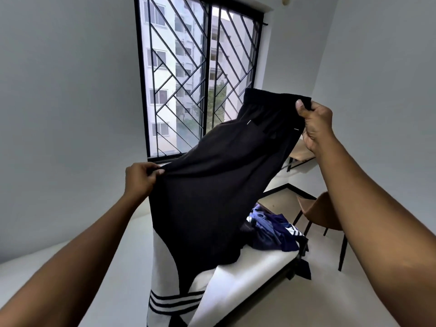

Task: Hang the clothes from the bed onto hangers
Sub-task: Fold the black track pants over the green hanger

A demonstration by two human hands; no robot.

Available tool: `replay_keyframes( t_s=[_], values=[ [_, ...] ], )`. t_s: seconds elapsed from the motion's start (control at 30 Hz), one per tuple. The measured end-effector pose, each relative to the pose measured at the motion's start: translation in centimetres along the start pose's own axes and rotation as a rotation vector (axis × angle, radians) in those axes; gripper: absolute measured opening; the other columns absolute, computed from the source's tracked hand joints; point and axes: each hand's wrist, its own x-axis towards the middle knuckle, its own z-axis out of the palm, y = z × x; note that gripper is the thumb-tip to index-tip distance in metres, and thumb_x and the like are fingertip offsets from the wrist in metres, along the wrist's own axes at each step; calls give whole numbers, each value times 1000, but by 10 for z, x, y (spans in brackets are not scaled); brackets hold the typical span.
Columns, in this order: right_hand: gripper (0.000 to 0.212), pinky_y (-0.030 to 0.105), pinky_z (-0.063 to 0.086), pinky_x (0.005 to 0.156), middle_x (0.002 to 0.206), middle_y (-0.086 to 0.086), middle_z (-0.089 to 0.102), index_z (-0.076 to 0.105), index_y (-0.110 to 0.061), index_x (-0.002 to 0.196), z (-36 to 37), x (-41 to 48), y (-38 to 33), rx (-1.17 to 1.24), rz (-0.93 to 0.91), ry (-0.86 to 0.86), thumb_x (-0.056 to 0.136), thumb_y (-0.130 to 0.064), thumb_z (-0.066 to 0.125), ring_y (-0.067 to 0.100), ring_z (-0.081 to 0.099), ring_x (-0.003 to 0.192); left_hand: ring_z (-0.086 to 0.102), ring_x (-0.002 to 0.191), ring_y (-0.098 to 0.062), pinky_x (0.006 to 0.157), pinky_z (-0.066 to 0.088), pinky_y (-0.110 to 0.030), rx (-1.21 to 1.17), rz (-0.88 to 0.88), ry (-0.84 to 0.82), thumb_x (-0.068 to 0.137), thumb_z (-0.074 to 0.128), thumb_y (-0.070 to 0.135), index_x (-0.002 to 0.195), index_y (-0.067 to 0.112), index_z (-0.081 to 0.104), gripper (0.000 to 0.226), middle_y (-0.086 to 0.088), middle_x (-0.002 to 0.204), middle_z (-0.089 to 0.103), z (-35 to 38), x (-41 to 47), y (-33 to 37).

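Black garment is hanging in the air above the bed, spread between 2 hands.

Key relation: its long axis is running on a diagonal, from the elastic waistband high at the far right down toward the near left. The right hand is gripping the waistband's right corner, thumb over the top edge and fingers curled behind the cloth. The left hand is sitting lower and to the left, pinching a fold of the side edge between thumb and curled fingers. Judgement: the right hand is holding the end a hanger would take, and the left is only spreading the fabric. No hanger is showing in the frame.

Materials:
- The cloth is looking thin, matte and limp, sagging between the 2 grips with no stiffness.
- The waistband is looking gathered and thicker.
- 2 small pale marks are flanking a pocket flap just below it.
- A white panel with 3 black stripes is hanging at the near bottom. I cannot tell whether it belongs to the same piece.

A heap of blue clothes is lying on the bed's white mattress, to the right of the garment.
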Motion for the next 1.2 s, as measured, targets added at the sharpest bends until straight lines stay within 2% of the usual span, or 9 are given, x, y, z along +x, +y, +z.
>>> replay_keyframes(
  t_s=[0.1, 0.17, 0.3, 0.43, 0.6, 0.73, 0.93, 1.1, 1.2],
  values=[
    [29, 37, 59, 95, 111, 17, 77, 73, 5, 118, 14, 2, 5, -30, 7, -19, 94, -10, 76, 28, 75, 105, 68, 91, -32, 72, 47, -33, 271, 77, 63, 95, 73, 24, 94, 12, 80, 14, -12, 94, 74, -1, -1, -16],
    [27, 38, 60, 96, 112, 17, 77, 73, 5, 119, 24, 2, 8, -43, 11, -32, 96, -9, 73, 29, 75, 106, 62, 89, -27, 73, 46, -34, 62, -11, -11, 97, 70, 21, 87, 6, 75, 18, -10, 97, 69, 0, -4, -33],
    [23, 35, 62, 84, 112, 19, 77, 73, 3, 117, 53, -9, 17, -39, 61, -71, 98, -10, 71, 30, 75, 103, 42, 73, -22, 62, 33, -31, -393, -266, -338, 103, 63, 22, 85, -10, 58, 37, -10, 77, 54, 1, -28, -59],
    [25, 32, 62, 75, 97, 12, 79, 73, 6, 116, 85, -25, 48, -118, 179, -148, 96, -10, 73, 22, 76, 87, 51, 73, -19, 65, 38, -30, -338, -353, -431, 102, 65, 19, 88, -10, 65, 32, -9, 75, 60, 13, -58, -81],
    [17, 32, 63, 77, 88, 4, 80, 75, -4, 104, 125, -69, 133, -276, 376, -293, 91, -15, 78, 16, 75, 81, 58, 73, -18, 68, 43, -31, -278, -491, -527, 100, 66, 21, 80, -2, 67, 31, -5, 74, 65, 38, -101, -130],
    [4, 22, 57, 58, 70, -1, 76, 72, -5, 94, 139, -113, 199, -340, 513, -319, 95, -8, 74, 11, 73, 64, 60, 74, -17, 69, 46, -30, -252, -556, -691, 103, 61, 25, 81, 10, 67, 28, -4, 79, 67, 47, -126, -152],
    [17, 36, 64, 77, 95, 13, 78, 73, 1, 108, 143, -152, 303, -403, 703, -365, 97, -11, 72, 23, 76, 83, 58, 75, -17, 70, 46, -32, -167, -689, -753, 104, 59, 31, 86, 5, 65, 32, -4, 81, 65, 59, -130, -222],
    [17, 35, 62, 70, 95, 12, 78, 74, -1, 104, 140, -150, 395, -484, 797, -347, 97, -17, 74, 26, 76, 84, 62, 80, -19, 71, 47, -32, -104, -812, -706, 104, 58, 32, 91, 5, 66, 31, -7, 91, 71, 89, -109, -280],
    [47, 42, 65, 76, 103, 12, 78, 73, -3, 115, 133, -148, 485, -538, 882, -310, 85, -36, 86, 29, 77, 92, 63, 88, -20, 73, 46, -32, -29, -869, -682, 105, 56, 32, 95, 10, 67, 26, -6, 98, 70, 122, -93, -320]
  ],
)
